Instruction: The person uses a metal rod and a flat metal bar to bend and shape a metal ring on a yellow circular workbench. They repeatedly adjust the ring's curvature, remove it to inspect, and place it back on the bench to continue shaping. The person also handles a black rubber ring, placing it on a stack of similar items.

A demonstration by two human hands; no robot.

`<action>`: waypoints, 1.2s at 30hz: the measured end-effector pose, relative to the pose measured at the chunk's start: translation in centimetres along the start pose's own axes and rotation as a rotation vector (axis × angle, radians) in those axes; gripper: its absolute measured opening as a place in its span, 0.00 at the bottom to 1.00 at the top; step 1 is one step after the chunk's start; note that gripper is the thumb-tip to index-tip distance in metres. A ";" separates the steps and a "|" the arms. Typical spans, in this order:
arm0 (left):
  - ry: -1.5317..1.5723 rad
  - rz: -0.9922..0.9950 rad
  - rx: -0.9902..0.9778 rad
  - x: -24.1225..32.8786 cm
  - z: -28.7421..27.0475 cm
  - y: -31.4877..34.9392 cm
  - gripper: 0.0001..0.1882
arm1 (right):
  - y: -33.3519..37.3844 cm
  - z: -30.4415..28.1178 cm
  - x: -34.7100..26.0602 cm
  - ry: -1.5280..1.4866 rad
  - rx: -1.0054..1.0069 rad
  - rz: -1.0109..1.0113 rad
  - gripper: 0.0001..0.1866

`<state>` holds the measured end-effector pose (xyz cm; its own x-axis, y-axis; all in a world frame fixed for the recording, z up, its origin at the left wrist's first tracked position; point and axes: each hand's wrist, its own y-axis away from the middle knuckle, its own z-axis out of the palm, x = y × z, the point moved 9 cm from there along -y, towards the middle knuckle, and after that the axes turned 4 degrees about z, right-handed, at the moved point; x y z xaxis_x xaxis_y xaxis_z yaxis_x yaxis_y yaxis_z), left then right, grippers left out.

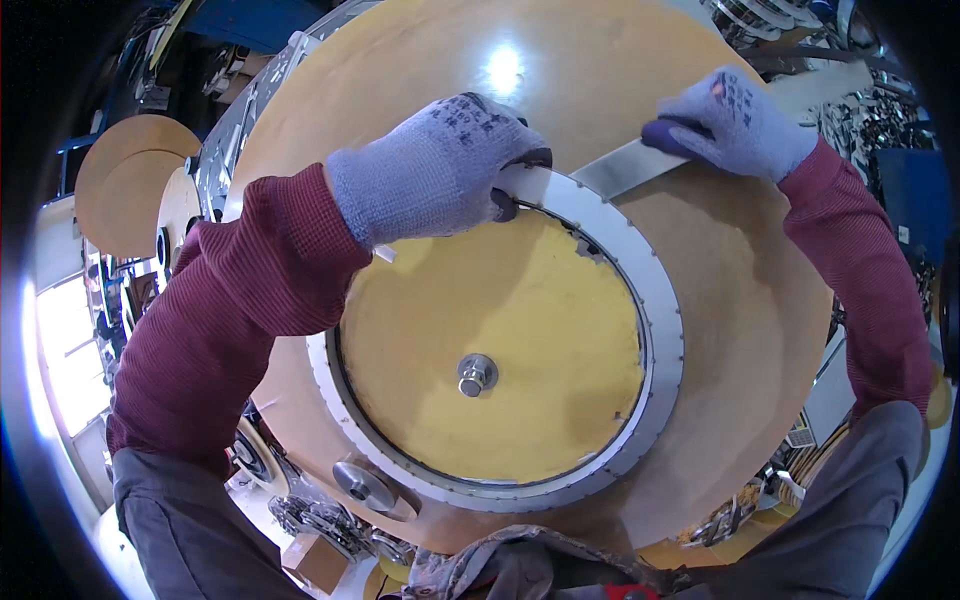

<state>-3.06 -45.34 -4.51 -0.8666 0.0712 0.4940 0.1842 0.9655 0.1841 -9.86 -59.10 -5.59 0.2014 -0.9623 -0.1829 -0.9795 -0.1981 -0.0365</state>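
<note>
A grey segmented ring (655,300), with small notches along its edge, surrounds a worn yellow disc (540,330) on a large tan round board (740,330). At the ring's upper part my left hand (440,165), in a light purple knitted glove, has its fingers closed over the rim. My right hand (740,125), gloved alike, grips a flat metal strip (630,170) whose near end meets the ring's upper right edge. Beyond that hand a pale strip-like piece (825,85) sticks out; whether it is the same strip I cannot tell.
A metal bolt (476,375) stands up from the disc's middle. On the board's lower left edge lies a round metal piece (362,487). Heaps of metal parts (880,125) fill the far right, a cardboard box (318,562) sits below, and tan discs (130,185) stand at left.
</note>
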 end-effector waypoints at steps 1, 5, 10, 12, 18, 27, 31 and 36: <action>0.026 -0.039 -0.026 0.1 -0.2 0.0 0.22 | -0.6 -1.1 -0.6 0.031 -0.007 -0.014 0.14; 0.092 -0.180 -0.157 -0.3 0.1 -0.6 0.22 | -1.1 -2.2 -1.6 0.102 -0.008 0.019 0.16; 0.071 -0.171 -0.243 -0.8 0.7 -1.5 0.23 | 3.0 -0.4 -0.4 -0.155 -0.020 0.143 0.13; 0.088 -0.207 -0.251 -1.0 0.9 -1.5 0.24 | 5.2 0.0 -0.5 -0.232 -0.005 0.187 0.12; 0.185 -0.287 -0.242 -2.1 1.3 -1.4 0.25 | 10.7 0.9 -0.5 -0.338 -0.068 0.347 0.09; 0.125 -0.244 -0.223 -1.5 0.9 -1.3 0.27 | 14.6 -0.4 -2.2 -0.354 0.017 0.507 0.09; 0.088 -0.166 -0.181 -1.1 0.5 -1.3 0.26 | 16.4 1.0 -1.9 -0.350 -0.081 0.584 0.11; 0.123 -0.216 -0.250 -1.1 1.0 -1.6 0.25 | 17.6 0.7 -2.3 -0.365 0.047 0.577 0.11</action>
<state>-2.87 -46.73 -6.19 -0.8383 -0.1736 0.5168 0.1237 0.8626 0.4905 -27.55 -60.20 -6.48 -0.3585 -0.7851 -0.5051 -0.9305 0.3444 0.1251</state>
